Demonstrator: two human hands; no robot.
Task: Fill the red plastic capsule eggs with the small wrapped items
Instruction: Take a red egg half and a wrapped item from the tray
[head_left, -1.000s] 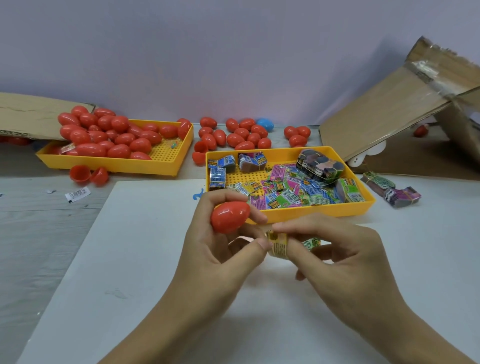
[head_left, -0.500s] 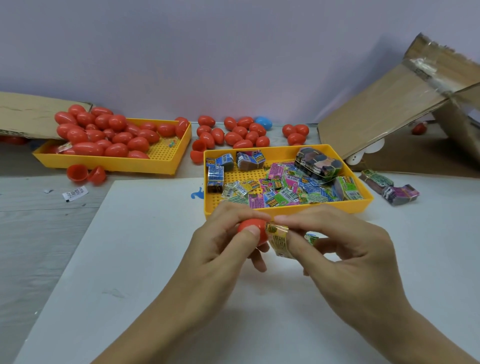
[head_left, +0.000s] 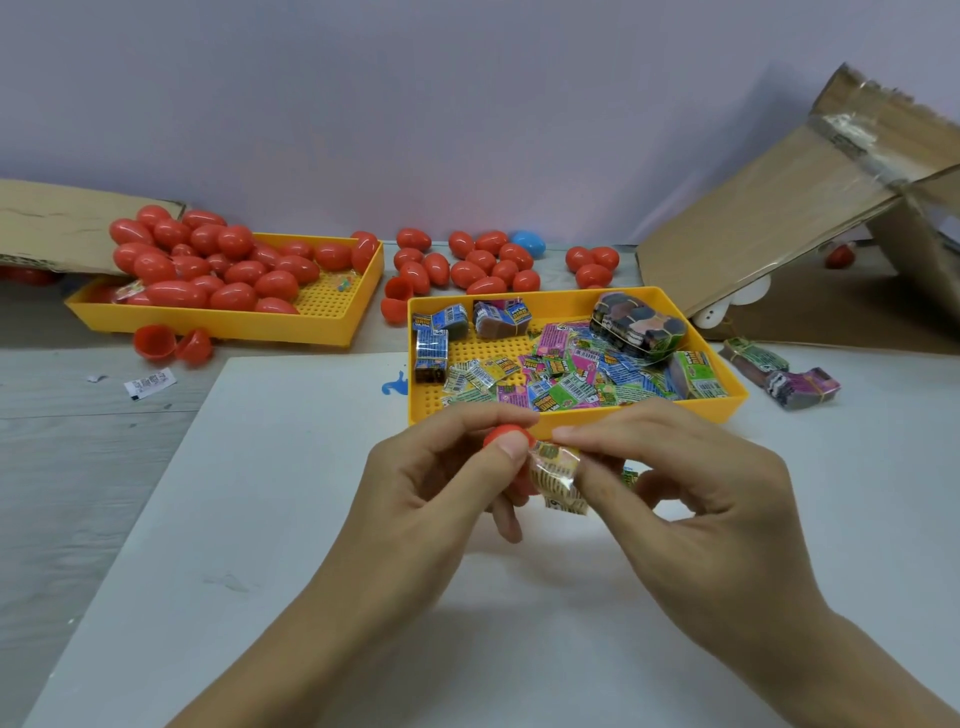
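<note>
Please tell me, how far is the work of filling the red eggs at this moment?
Done, it seems: many closed red eggs lie piled in the far yellow tray; whether they are filled cannot be seen. In hand: the left hand holds a red egg while the right hand pinches a wrapped item beside it. Left: many wrapped packets in the near tray, and open egg halves on the table.

Two hands meet at lower centre of frame, over board (head_left: 291, 519) lying on table (head_left: 78, 493). Left hand (head_left: 441, 493) holds capsule egg (head_left: 506, 434); right hand (head_left: 685, 493) pinches wrapped item (head_left: 558, 475), touching egg's right side. Tray of wrapped items (head_left: 571, 418) just behind hands, centre. Second tray (head_left: 228, 325) heaped with eggs, upper left. Loose eggs (head_left: 467, 265) behind centre tray. Cardboard box (head_left: 779, 218) upper right.
</note>
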